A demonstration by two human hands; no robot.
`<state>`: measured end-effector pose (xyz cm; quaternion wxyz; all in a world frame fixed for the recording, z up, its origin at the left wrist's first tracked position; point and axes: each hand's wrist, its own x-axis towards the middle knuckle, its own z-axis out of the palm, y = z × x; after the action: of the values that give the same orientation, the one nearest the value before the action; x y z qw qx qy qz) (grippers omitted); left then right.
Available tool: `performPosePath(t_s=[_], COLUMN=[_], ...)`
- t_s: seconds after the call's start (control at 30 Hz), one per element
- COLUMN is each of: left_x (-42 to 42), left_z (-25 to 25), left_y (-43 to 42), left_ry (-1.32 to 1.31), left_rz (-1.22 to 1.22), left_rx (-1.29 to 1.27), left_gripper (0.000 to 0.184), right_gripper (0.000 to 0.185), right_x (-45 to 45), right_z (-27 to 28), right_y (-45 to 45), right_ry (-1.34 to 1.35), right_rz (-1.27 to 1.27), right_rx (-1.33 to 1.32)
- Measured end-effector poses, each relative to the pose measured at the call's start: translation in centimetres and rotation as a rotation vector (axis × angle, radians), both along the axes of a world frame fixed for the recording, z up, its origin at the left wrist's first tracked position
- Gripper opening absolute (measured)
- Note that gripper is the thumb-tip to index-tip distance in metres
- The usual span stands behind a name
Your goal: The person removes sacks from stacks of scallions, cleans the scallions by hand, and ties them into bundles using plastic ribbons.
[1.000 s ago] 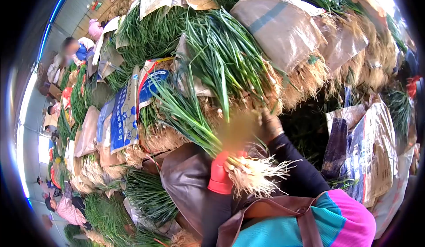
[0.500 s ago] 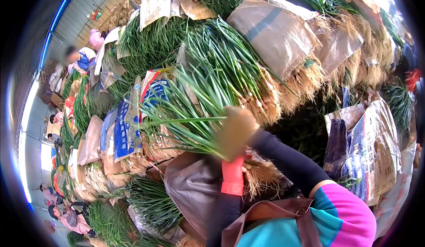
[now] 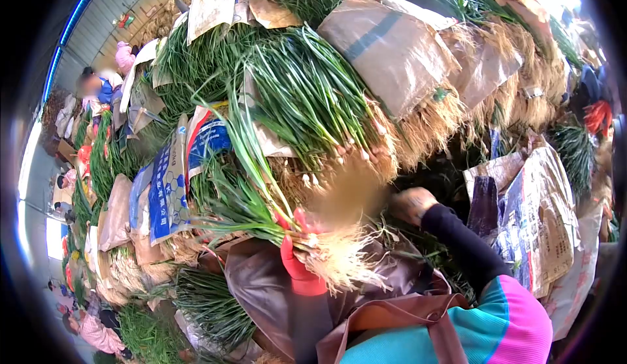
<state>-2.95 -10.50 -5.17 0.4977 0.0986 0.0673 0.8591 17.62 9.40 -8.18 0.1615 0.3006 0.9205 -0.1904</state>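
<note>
My left hand (image 3: pixel 299 256), in a red glove, is closed round a bunch of green onions (image 3: pixel 261 219). Their leaves fan out to the upper left and their pale roots (image 3: pixel 346 256) hang to the right of the glove. My right hand (image 3: pixel 413 205) is apart from the bunch, at the end of a dark sleeve, beside a dark gap in the heap; its fingers are blurred and partly hidden. Just above both hands lies a large pile of green onions (image 3: pixel 313 96) with bulbs and roots toward me. A brown apron (image 3: pixel 255 279) covers my lap.
A tan sack (image 3: pixel 392 50) lies over more onions at the top. Blue printed sacks (image 3: pixel 171 188) are at the left, and a crumpled white and blue sack (image 3: pixel 535 214) at the right. Co-workers sit at the far left, one in pink (image 3: pixel 98 331). Another bundle (image 3: pixel 212 299) lies at lower left.
My right hand has come away from the bunch and moved to the right. My left hand, still round the bunch, has shifted left, and the roots now show fully.
</note>
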Motion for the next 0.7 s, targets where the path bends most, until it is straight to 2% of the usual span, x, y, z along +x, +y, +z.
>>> performPosePath(t_s=[0.03,0.07,0.1,0.13,0.17,0.2,0.23,0.27,0.37,0.4,0.47,0.57,0.6,0.7], left_x=[0.1,0.3,-0.2,0.0,-0.3,-0.7,-0.3,0.2,-1.6,-2.2,-2.3,-0.8,-0.7,-0.7], left_z=[0.3,1.0,1.0,1.0,0.4,-0.3,0.2,0.3,-2.3,-3.3,-3.4,-0.2,-0.3,-1.1], left_y=[0.1,0.3,0.1,0.2,0.0,-0.2,-0.1,-0.1,0.2,0.3,0.7,1.3,1.4,0.9], left_ry=[-0.043,-0.084,0.052,0.042,0.060,0.075,0.031,0.097,0.180,0.159,0.170,0.279,0.259,0.299], left_rz=[0.014,0.030,-0.071,-0.058,-0.082,-0.104,-0.124,-0.008,-0.220,-0.299,-0.369,-0.238,-0.242,-0.190], left_rx=[-0.096,-0.190,-0.151,-0.147,-0.161,-0.174,-0.157,-0.349,-0.289,-0.256,-0.269,-0.462,-0.492,-0.544], left_gripper=[0.061,0.064,0.066,0.066,0.066,0.066,0.065,0.064,0.045,0.040,0.036,0.036,0.037,0.037], right_gripper=[0.018,0.017,0.015,0.018,0.022,0.024,0.023,0.022,0.022,0.023,0.034,0.055,0.057,0.049], right_x=[-2.0,-5.7,-8.9,-11.2,-13.6,-15.6,-16.1,-16.5,-14.2,-12.8,-10.8,-11.6,-13.0,-15.9], right_z=[-0.1,0.4,2.2,2.6,-1.0,2.6,3.5,4.0,3.4,5.8,3.9,-0.3,0.6,1.9], right_y=[0.3,1.5,1.7,2.7,5.0,5.1,5.1,5.1,0.9,-1.1,-3.3,-3.0,-2.6,-2.3], right_ry=[0.548,0.530,0.616,0.713,0.709,0.368,0.383,0.397,0.626,0.577,0.726,0.873,0.795,0.746], right_rz=[-0.043,-0.095,-0.221,-0.262,-0.214,-0.324,-0.322,-0.317,-0.205,-0.205,-0.045,-0.169,-0.188,-0.028], right_rx=[0.109,0.085,0.109,0.124,0.328,0.182,0.167,0.152,0.084,0.079,-0.061,-0.375,-0.273,-0.073])
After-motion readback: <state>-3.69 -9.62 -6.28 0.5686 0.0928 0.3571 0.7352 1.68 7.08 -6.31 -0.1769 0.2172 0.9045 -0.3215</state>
